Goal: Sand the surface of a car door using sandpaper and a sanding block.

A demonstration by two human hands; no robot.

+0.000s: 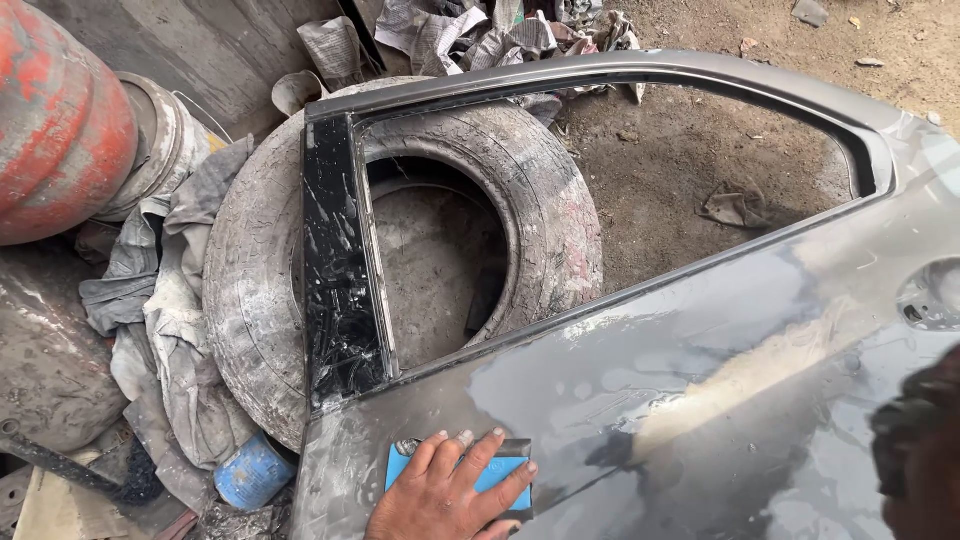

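A grey car door lies flat, its window frame resting over an old tyre. The door's panel is wet, with a pale sanded streak across it. My left hand presses palm down on a blue sanding block at the panel's near left corner, fingers spread over it. At the lower right edge is a dark blurred shape; it may be my right hand, but I cannot tell what it is or whether it holds anything.
A red cylinder lies at the upper left beside dirty rags. A small blue can sits under the door's left corner. Crumpled newspapers lie on the dirt ground beyond the tyre.
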